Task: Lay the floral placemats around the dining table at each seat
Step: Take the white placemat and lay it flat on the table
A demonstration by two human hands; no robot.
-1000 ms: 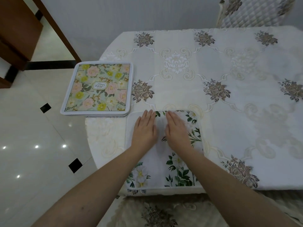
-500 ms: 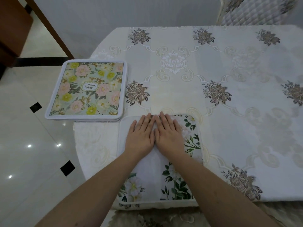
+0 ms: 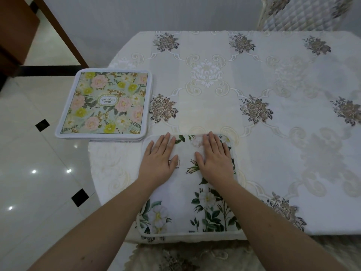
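Both hands flat on the white floral placemat (image 3: 187,194), palms down, fingers straight. Nothing gripped.

Left hand (image 3: 158,161) presses the far-left part of the mat, fingertips near its far edge. Right hand (image 3: 215,159) presses the far-right part, fingertips likewise near the far edge. The hands are apart, with a strip of mat showing between them that carries small printed text, partly covered and unreadable.

That placemat lies at the near edge of the dining table (image 3: 293,153), at the near-left seat. It has a white ground, green leaves and white flowers, and a piped border. Its near edge runs along the table's near edge, possibly overhanging slightly; can't tell for sure.

Stack of placemats (image 3: 105,103) sits at the table's left edge, just far-left of the laid mat. The top one has pink and yellow flowers on pale green and an oval "GARDEN" label in the centre. The left part of the stack hangs out past the table edge, over the floor. Layer edges show at its near side; count unclear.

The table is covered by a cream tablecloth (image 3: 207,75) with brown rose motifs. A quilted chair back (image 3: 304,12) is at the far right. Glossy tiled floor (image 3: 39,182) with small black inserts lies to the left.
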